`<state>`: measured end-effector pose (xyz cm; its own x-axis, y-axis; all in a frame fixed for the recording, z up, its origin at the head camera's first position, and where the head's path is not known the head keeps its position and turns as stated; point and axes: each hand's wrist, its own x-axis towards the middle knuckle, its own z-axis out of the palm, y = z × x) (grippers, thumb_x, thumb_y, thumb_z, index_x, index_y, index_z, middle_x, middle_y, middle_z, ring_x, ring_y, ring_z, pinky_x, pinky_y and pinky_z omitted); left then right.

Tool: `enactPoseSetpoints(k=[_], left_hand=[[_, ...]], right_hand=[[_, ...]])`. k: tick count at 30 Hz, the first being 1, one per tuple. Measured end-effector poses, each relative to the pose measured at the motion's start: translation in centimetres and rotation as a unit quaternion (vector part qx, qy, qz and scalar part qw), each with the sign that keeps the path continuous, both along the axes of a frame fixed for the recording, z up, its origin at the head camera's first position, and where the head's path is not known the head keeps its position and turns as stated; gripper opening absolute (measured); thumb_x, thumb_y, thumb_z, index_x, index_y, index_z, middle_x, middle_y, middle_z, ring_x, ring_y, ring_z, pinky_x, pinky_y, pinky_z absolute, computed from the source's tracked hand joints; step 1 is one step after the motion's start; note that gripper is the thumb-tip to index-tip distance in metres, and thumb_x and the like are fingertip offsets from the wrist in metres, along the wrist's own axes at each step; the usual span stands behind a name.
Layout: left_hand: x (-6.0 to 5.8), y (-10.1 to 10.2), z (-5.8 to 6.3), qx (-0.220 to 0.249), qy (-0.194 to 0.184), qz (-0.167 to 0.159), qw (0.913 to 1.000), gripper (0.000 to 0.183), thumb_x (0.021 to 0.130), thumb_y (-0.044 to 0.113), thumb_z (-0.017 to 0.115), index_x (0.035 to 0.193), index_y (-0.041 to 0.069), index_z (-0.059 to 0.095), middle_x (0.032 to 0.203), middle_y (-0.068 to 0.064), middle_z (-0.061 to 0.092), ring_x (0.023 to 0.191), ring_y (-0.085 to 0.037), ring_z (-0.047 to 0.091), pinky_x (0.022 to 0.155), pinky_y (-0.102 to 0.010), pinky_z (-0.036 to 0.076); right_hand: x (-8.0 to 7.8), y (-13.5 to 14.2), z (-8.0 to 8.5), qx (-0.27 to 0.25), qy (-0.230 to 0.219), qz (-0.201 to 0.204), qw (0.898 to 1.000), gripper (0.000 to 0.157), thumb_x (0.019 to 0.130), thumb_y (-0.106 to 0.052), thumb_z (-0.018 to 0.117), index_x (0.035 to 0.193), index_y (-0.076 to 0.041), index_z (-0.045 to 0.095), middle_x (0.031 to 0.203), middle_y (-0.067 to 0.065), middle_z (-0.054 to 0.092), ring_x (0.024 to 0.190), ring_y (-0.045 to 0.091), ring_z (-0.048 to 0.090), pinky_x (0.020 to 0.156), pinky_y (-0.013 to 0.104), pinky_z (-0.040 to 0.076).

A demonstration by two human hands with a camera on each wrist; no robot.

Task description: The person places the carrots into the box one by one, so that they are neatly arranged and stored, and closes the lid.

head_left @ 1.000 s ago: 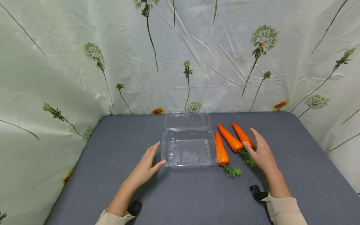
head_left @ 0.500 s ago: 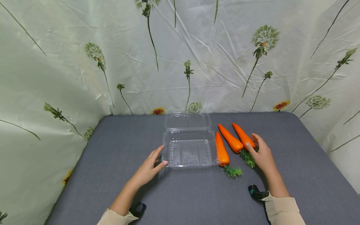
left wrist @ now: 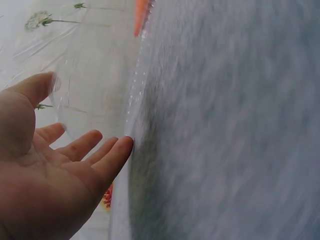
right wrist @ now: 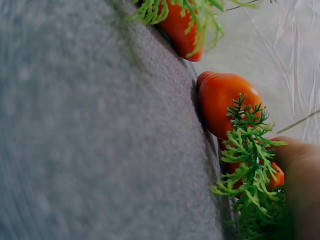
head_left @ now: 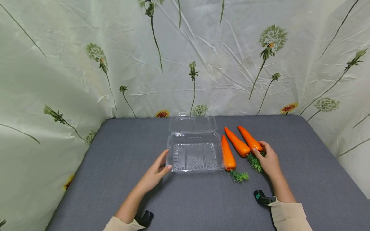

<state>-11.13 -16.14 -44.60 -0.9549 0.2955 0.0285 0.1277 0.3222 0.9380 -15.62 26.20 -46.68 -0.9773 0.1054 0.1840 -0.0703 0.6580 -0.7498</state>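
Observation:
A clear plastic clamshell container [head_left: 194,155] lies on the table with its lid [head_left: 193,124] raised back. My left hand [head_left: 154,173] rests against its left side, thumb by the front corner and fingers spread, as the left wrist view also shows. To the container's right lie three orange carrots with green tops. My right hand [head_left: 268,162] holds the thick end of the rightmost carrot [head_left: 248,138] between thumb and fingers. Next to it is the middle carrot [head_left: 237,142]; the nearest carrot [head_left: 228,155] lies against the container's right side. Leafy greens [right wrist: 252,160] partly hide the right fingers in the right wrist view.
The grey cloth-covered table [head_left: 199,202] has rounded far corners. Behind and to the left hangs a pale curtain [head_left: 173,57] with a dandelion print. Black straps with camera mounts [head_left: 263,197] sit on both wrists.
My left hand has moved right to touch the container's left side. The right hand's fingers have come down and closed round the rightmost carrot, which has shifted slightly.

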Motion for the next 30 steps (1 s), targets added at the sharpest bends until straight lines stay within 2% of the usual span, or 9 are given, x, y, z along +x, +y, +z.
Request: enactPoseSetpoints(k=[4,8,16,19,23,27,30], left_hand=[[0.6,0.6,1.5,0.017,-0.027,0.006,0.9995,0.061,0.092,0.01,0.051,0.143,0.006,0.018,0.141,-0.023,0.024,0.122,-0.041,0.032,0.093,-0.052,0.031],[0.8,0.9,1.8,0.045,-0.042,0.007,0.9981,0.061,0.092,0.007,0.049,0.143,0.005,0.015,0.141,-0.025,0.024,0.122,-0.041,0.032,0.093,-0.052,0.031],[0.2,0.8,-1.8,0.128,-0.043,0.028,0.9905,0.06,0.092,0.008,0.051,0.143,0.013,0.019,0.139,-0.022,0.026,0.119,-0.041,0.036,0.093,-0.049,0.031],[0.3,0.8,-2.1,0.136,-0.044,0.035,0.9892,0.06,0.092,0.011,0.051,0.143,0.016,0.02,0.14,-0.02,0.027,0.119,-0.039,0.037,0.093,-0.046,0.032],[0.3,0.9,-2.2,0.138,-0.045,0.038,0.9887,0.059,0.092,0.013,0.051,0.143,0.017,0.02,0.14,-0.019,0.026,0.118,-0.038,0.037,0.092,-0.044,0.034],[0.3,0.9,-2.3,0.142,-0.044,0.038,0.9881,0.06,0.092,0.013,0.051,0.143,0.017,0.02,0.14,-0.02,0.026,0.118,-0.039,0.038,0.091,-0.04,0.036],[0.2,1.0,-2.4,0.152,-0.047,0.037,0.9866,0.06,0.092,0.014,0.051,0.143,0.019,0.02,0.141,-0.019,0.025,0.119,-0.038,0.037,0.091,-0.041,0.036]], right_hand=[[0.0,-0.1,-0.1,-0.008,-0.01,-0.013,1.0,0.054,0.092,-0.031,0.051,0.129,0.006,0.037,0.12,0.031,0.046,0.108,0.042,0.043,0.082,0.053,0.033],[0.1,-0.3,-0.1,-0.009,-0.007,-0.024,1.0,0.053,0.091,-0.029,0.052,0.128,0.005,0.038,0.118,0.03,0.047,0.106,0.042,0.044,0.08,0.052,0.034],[0.0,-0.5,-0.3,-0.013,0.034,-0.057,0.998,0.044,0.088,-0.015,0.059,0.125,0.004,0.044,0.116,0.027,0.049,0.101,0.039,0.047,0.077,0.048,0.036],[0.0,-0.5,-0.4,-0.021,0.04,-0.07,0.996,0.044,0.087,-0.014,0.06,0.126,0.002,0.045,0.118,0.026,0.049,0.099,0.037,0.047,0.075,0.044,0.036],[-0.1,-0.5,-0.5,-0.042,0.055,-0.087,0.994,0.043,0.086,-0.012,0.06,0.126,-0.001,0.046,0.12,0.022,0.049,0.099,0.032,0.047,0.069,0.03,0.035],[-0.2,-0.6,-0.4,-0.09,0.076,-0.106,0.987,0.044,0.085,-0.011,0.062,0.126,-0.004,0.049,0.121,0.017,0.05,0.101,0.023,0.047,0.068,0.018,0.034],[-0.2,-0.8,-0.2,-0.139,0.079,-0.13,0.979,0.044,0.085,-0.012,0.063,0.126,-0.005,0.05,0.121,0.013,0.051,0.096,0.012,0.047,0.065,0.013,0.036]])
